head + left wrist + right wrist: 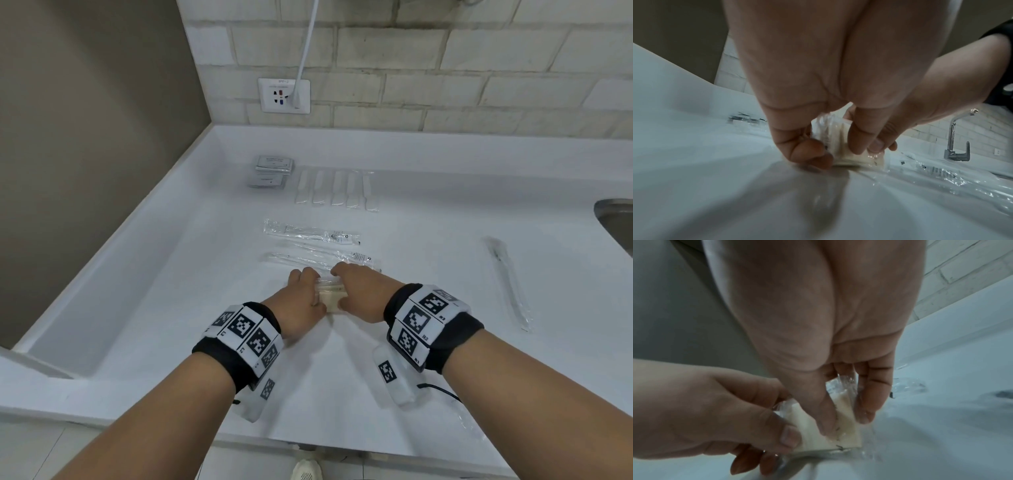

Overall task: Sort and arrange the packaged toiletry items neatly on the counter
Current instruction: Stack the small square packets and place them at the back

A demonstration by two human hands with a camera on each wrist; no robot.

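Observation:
A small stack of cream packets in clear wrap [330, 297] stands on the white counter [205, 308] in front of me. My left hand [310, 291] pinches its left side and my right hand [346, 286] pinches its right side. The left wrist view shows the stack [840, 146] held between thumb and curled fingers [809, 154], low on the counter. The right wrist view shows the stack [812, 426] with the right fingers [867, 402] over it. Further back lie two long clear-wrapped items [311, 234], a row of white packets [337, 192] and grey sachets [274, 164].
Another long clear-wrapped item [508, 281] lies alone at the right, near the steel sink [616, 222]. A tap [955, 138] stands by the brick wall. A wall socket [284, 95] with a white cable is at the back. A clear wrapper [467, 419] lies near the front edge.

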